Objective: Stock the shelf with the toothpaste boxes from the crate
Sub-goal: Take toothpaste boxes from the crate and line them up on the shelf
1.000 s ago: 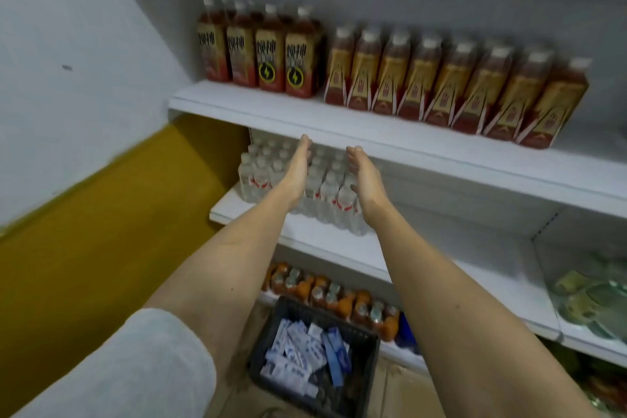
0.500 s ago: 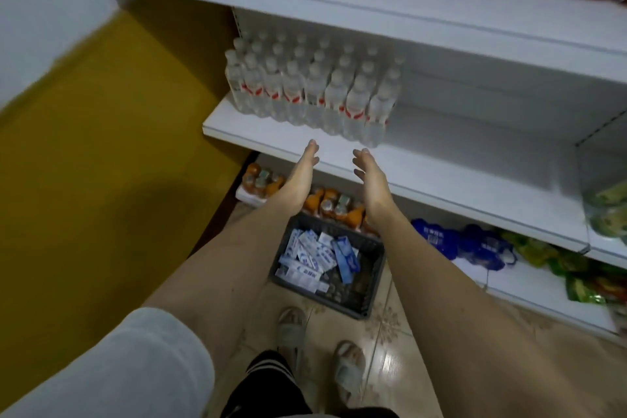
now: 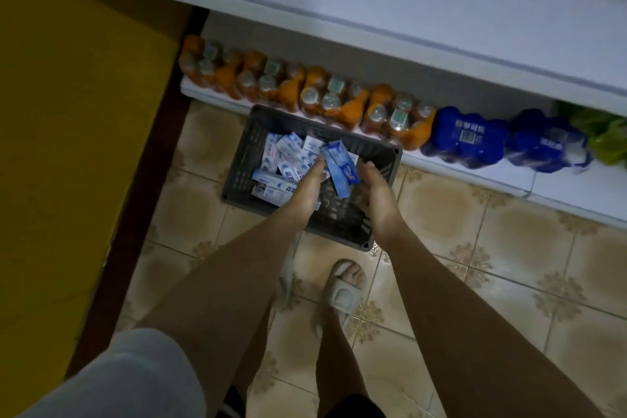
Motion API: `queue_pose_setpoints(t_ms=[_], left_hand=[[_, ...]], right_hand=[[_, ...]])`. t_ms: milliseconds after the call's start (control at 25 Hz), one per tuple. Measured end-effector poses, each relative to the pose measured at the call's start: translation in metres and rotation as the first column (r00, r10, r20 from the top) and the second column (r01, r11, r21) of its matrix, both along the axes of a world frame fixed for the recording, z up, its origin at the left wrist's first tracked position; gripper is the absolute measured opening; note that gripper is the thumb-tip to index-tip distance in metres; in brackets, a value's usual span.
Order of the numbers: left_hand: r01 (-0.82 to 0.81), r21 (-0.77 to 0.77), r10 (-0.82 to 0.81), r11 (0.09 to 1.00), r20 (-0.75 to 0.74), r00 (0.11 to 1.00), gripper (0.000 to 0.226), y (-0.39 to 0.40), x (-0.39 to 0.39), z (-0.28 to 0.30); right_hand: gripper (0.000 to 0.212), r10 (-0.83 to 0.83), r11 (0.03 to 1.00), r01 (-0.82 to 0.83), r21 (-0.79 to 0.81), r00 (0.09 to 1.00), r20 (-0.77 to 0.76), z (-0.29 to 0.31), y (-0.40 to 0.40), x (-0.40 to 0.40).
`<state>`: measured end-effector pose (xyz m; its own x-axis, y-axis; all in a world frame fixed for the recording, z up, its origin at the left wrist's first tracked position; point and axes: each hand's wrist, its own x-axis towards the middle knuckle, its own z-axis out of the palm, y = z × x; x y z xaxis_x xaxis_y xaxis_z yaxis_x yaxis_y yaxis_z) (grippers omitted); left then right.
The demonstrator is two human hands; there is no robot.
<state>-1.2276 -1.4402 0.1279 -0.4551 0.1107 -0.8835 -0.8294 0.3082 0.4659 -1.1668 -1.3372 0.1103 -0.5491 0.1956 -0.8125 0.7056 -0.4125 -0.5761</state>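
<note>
A dark grey plastic crate [image 3: 238, 159] stands on the tiled floor against the lowest shelf. Several white-and-blue toothpaste boxes [image 3: 285, 155] lie jumbled in its left half, and a darker blue toothpaste box [image 3: 339, 167] lies slanted across the middle. My left hand [image 3: 307, 187] reaches into the crate, fingers apart, its tips on the pale boxes left of the blue one. My right hand [image 3: 375, 195] is in the crate just right of the blue box, fingers loosely curled beside it and holding nothing. The white shelf board [image 3: 339, 10] juts out above.
Orange drink bottles [image 3: 339, 102], blue wrapped packs [image 3: 464, 136] and green packs [image 3: 607, 141] line the bottom shelf behind the crate. A yellow wall [image 3: 68, 112] closes the left side. My sandalled foot [image 3: 342, 288] stands on the floor just before the crate.
My view has tipped down from the upper shelves to the floor. Both hands have dropped from shelf height into the crate, still with nothing in them.
</note>
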Motion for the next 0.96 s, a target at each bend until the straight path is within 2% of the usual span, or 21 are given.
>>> queue_pose_setpoints(t_ms=[200, 320, 440, 520, 680, 760, 840, 960], left_hand=[[-0.056, -0.009, 0.056, 0.998, -0.018, 0.998, 0.047, 0.028, -0.024, -0.121], [-0.105, -0.127, 0.102, 0.986, -0.036, 0.994, 0.037, 0.030, -0.053, -0.190], [-0.067, -0.243, 0.038, 0.968, -0.120, 0.992, 0.043, 0.027, -0.073, -0.252], [-0.053, -0.243, 0.016, 0.969, -0.150, 0.988, 0.048, 0.027, -0.084, -0.280], [-0.104, -0.163, 0.078, 0.981, -0.154, 0.985, 0.023, 0.038, -0.089, -0.314], [-0.127, -0.133, 0.113, 0.983, -0.107, 0.988, 0.034, 0.043, -0.085, -0.327], [-0.093, -0.209, 0.064, 0.974, -0.143, 0.988, 0.046, 0.048, -0.085, -0.334], [0.042, -0.449, -0.198, 0.893, -0.306, 0.931, 0.044, 0.053, -0.079, -0.323]], right_hand=[[0.070, 0.004, 1.000, -0.003, -0.008, 0.995, 0.103, -0.135, 0.017, -0.031], [0.046, 0.045, 0.999, -0.044, -0.007, 0.992, 0.120, -0.206, 0.016, -0.042], [0.047, 0.121, 0.986, -0.134, 0.094, 0.984, 0.129, -0.268, 0.021, -0.062], [0.048, 0.244, 0.945, -0.265, 0.191, 0.962, 0.123, -0.292, 0.027, -0.071], [0.065, 0.433, 0.855, -0.451, 0.257, 0.893, 0.123, -0.319, 0.027, -0.077], [0.074, 0.495, 0.812, -0.504, 0.294, 0.862, 0.110, -0.326, 0.021, -0.073], [0.085, 0.544, 0.788, -0.532, 0.311, 0.837, 0.053, -0.334, 0.015, -0.066], [0.081, 0.491, 0.836, -0.472, 0.280, 0.871, 0.003, -0.329, 0.011, -0.054]])
